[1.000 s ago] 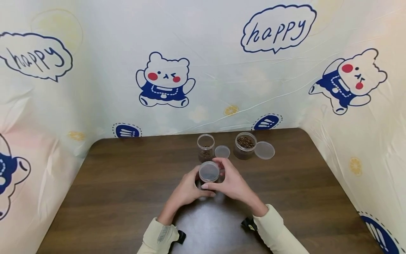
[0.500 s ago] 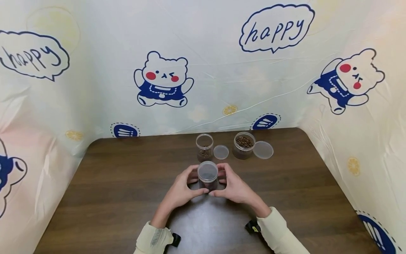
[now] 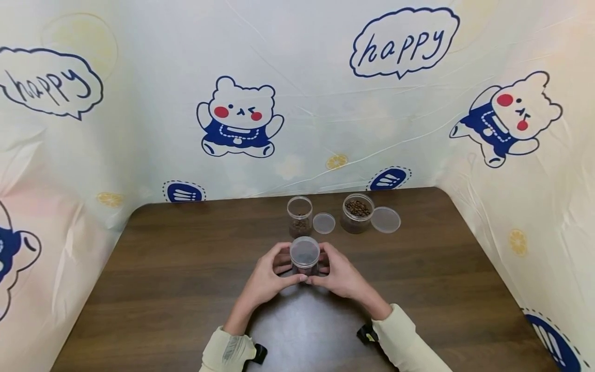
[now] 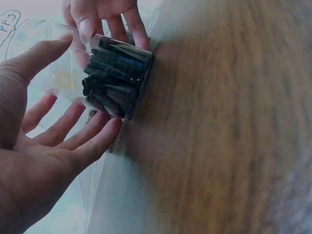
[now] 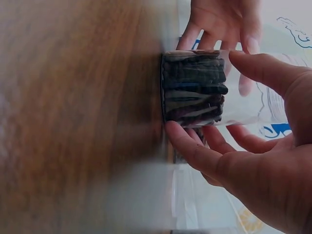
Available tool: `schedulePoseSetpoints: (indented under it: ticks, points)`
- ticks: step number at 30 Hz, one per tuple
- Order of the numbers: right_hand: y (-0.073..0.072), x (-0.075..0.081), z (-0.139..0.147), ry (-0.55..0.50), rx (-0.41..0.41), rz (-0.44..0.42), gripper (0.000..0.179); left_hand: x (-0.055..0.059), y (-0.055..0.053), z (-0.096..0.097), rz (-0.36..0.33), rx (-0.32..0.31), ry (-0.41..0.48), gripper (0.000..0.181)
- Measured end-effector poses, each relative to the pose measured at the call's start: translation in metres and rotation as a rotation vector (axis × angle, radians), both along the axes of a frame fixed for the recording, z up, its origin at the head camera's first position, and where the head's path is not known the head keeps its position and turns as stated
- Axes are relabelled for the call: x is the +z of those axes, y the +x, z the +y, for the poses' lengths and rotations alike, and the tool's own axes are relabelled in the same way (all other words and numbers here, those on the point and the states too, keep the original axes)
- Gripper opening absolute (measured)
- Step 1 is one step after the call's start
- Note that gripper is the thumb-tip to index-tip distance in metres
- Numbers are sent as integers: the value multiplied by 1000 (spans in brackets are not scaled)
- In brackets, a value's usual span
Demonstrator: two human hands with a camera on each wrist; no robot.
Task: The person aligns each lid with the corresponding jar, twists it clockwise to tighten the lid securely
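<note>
A clear lidded jar (image 3: pixel 304 253) stands upright on the table, held from both sides. Dark, stick-like pieces (image 5: pixel 195 87) fill its lower part; their exact kind is hard to tell. My left hand (image 3: pixel 267 279) curves round the jar's left side, thumb in front and fingers behind. From the right, my right hand (image 3: pixel 341 274) holds it the same way, and the two thumb tips nearly meet at the front. In the left wrist view the jar's base (image 4: pixel 141 83) rests against the wood.
Behind the held jar stand an uncovered jar (image 3: pixel 300 219) with some brown beans and a wider uncovered jar (image 3: pixel 357 214) with more beans. Beside them lie a small clear lid (image 3: pixel 324 223) and a larger clear lid (image 3: pixel 386 220). A printed cloth (image 3: pixel 316 77) borders the brown table (image 3: pixel 186 279).
Both hands have shifted from an uneven hold to a matching grip on either side of the jar. Over the last half second almost nothing has moved.
</note>
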State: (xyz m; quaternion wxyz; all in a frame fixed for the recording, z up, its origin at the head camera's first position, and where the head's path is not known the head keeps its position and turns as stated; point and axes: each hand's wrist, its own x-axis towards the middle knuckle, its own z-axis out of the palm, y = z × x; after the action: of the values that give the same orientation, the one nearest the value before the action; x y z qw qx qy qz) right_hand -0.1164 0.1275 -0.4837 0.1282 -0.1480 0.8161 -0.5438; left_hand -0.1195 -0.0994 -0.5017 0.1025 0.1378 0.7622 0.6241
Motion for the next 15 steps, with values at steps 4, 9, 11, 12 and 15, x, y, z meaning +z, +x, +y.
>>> schedulePoseSetpoints:
  ticks: [4, 9, 11, 12, 15]
  points:
    - [1, -1, -2, 5, -17, 4, 62, -1, 0, -1, -3, -3, -3, 70]
    - [3, -1, -4, 9, -38, 22, 60, -1, 1, -1, 13, 2, 5, 69]
    - [4, -1, -5, 3, -43, 25, 60, -1, 2, -2, 22, 3, 7, 69]
    - [4, 0, -6, -2, -45, 23, 61, 0, 2, -3, 25, 2, 7, 69]
    - [4, 1, -7, -18, -52, 24, 61, 2, 2, -5, 39, 4, 7, 69]
